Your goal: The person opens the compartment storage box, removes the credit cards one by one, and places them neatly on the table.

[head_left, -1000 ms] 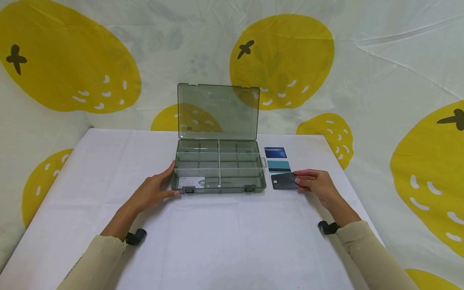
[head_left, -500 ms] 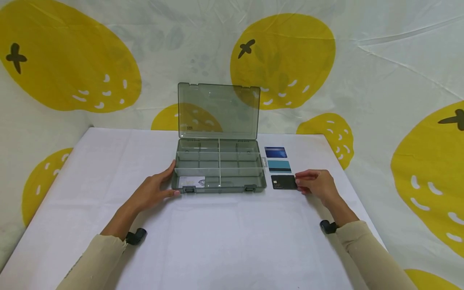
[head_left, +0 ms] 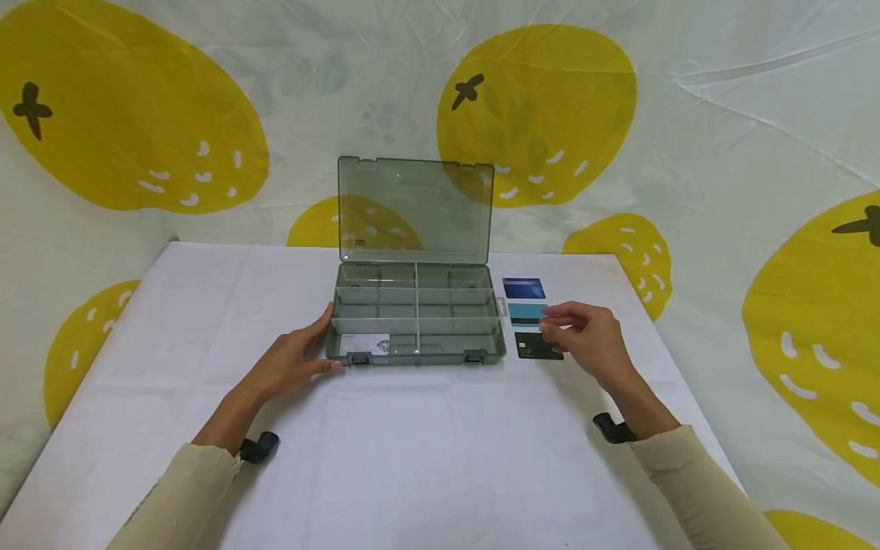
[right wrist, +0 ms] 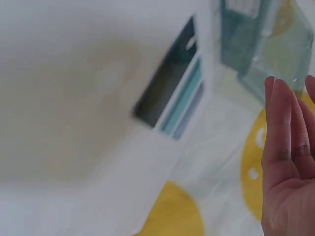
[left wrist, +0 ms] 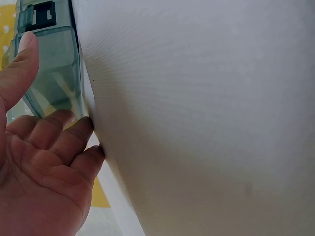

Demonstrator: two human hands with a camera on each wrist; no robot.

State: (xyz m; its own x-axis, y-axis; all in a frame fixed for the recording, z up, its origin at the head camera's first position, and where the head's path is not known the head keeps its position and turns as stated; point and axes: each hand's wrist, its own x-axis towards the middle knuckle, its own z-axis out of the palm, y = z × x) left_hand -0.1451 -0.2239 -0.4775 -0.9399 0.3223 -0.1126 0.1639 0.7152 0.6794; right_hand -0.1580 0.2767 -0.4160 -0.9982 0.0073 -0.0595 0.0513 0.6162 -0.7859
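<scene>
A smoky clear divided storage box [head_left: 419, 359] stands on the table with its lid raised. My left hand [head_left: 292, 363] grips its near left corner, thumb at the front by a latch and fingers along the left side. A white card [head_left: 364, 344] lies in the front left compartment. Right of the box lie a blue card [head_left: 523, 288], a teal card [head_left: 525, 312] with a dark stripe, and a black card [head_left: 535, 347] marked VIP. Above the teal and black cards hovers my right hand [head_left: 594, 344], holding nothing; it partly covers both.
A white cloth covers the table [head_left: 440, 458]. Behind it hangs a pale curtain [head_left: 385, 99] printed with large yellow fruit. The raised lid [head_left: 415, 210] stands close in front of the curtain.
My right hand has let go of the black card, which now lies flat and straight below the teal one. The hand has lifted and moved up and left. My left hand has stayed put.
</scene>
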